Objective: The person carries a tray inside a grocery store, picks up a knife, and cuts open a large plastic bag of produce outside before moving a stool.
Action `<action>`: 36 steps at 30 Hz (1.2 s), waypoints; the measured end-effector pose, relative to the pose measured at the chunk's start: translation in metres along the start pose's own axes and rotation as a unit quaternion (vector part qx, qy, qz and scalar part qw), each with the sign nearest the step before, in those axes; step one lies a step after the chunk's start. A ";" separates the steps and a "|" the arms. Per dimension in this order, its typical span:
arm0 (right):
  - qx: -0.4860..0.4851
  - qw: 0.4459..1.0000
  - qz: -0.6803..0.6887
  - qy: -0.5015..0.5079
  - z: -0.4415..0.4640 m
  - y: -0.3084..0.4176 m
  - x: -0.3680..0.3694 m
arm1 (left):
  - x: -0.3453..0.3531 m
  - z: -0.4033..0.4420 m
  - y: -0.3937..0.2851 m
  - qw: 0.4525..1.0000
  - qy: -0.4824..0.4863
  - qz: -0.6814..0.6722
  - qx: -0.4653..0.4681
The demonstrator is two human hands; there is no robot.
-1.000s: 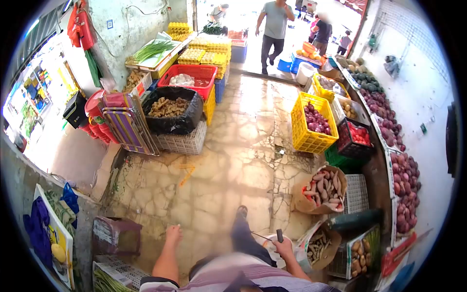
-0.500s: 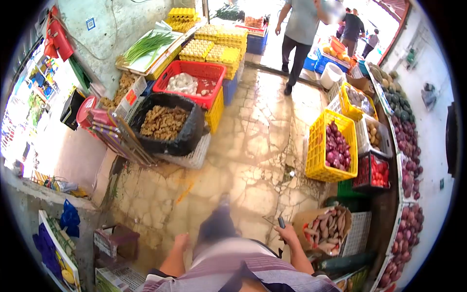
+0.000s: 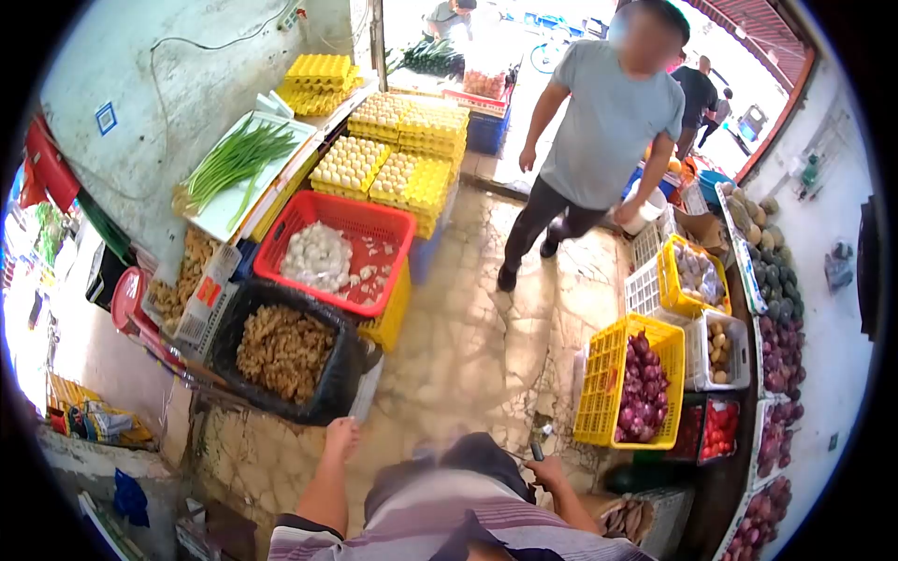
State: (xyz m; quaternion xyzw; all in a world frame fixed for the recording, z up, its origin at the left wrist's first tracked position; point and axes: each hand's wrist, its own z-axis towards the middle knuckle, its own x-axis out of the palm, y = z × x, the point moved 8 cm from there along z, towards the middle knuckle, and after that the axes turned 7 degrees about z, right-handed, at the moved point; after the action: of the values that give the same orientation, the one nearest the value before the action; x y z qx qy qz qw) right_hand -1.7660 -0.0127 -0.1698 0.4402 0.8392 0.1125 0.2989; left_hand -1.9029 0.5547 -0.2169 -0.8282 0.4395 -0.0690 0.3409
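My left hand (image 3: 343, 438) hangs in front of me at the lower middle, just below the black-lined container of ginger (image 3: 285, 353); its fingers are curled, and what they hold, if anything, is too small to make out. In my right hand (image 3: 550, 471) is a dark handle (image 3: 537, 453), its upper end sticking up past the fingers. The yellow crate of red onions (image 3: 641, 388) stands ahead and to the right of that hand. Below the hand, sweet potatoes (image 3: 625, 517) are partly hidden by my forearm.
Ahead, a person in a grey shirt (image 3: 608, 126) stands inside the doorway. On the left are a red crate of garlic (image 3: 271, 245), egg trays (image 3: 412, 178) and green onions (image 3: 234, 164). Produce shelves (image 3: 756, 411) line the right wall. Tiled floor (image 3: 468, 365) runs between.
The view has moved forward toward the ginger and the onion crate. The person in grey has come in through the doorway, closer to me. My left hand has risen; the handle remains in my right hand.
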 end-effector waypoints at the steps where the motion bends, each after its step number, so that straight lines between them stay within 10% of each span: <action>1: -0.011 1.000 -0.012 0.007 0.018 0.028 -0.002 | 0.013 0.015 -0.033 1.000 -0.005 -0.006 0.004; 5: -0.045 0.994 -0.086 0.055 0.095 0.129 -0.017 | 0.056 0.049 -0.125 0.999 -0.041 -0.002 0.019; 19: -0.179 0.959 -0.203 0.079 0.388 0.458 -0.038 | 0.202 0.165 -0.134 0.983 0.054 0.009 -0.173; 25: -0.150 0.982 -0.115 -0.029 0.468 0.586 -0.115 | 0.272 0.322 -0.293 0.988 0.007 0.014 -0.156; 27: -0.105 0.989 -0.102 -0.035 0.503 0.617 -0.148 | 0.298 0.356 -0.363 0.958 0.079 0.251 -0.109; 28: -0.100 0.989 -0.099 -0.049 0.519 0.637 -0.168 | 0.321 0.373 -0.405 0.983 0.110 0.096 -0.107; 36: -0.111 0.980 0.070 -0.148 0.573 0.756 -0.299 | 0.516 0.452 -0.700 0.953 0.231 0.187 -0.061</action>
State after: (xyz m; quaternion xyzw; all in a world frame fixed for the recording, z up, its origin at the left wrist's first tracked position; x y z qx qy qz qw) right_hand -0.7843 0.1480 -0.1639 0.4737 0.7350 0.1589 0.4585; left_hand -0.9274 0.6492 -0.2169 -0.7119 0.6565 -0.1663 0.1859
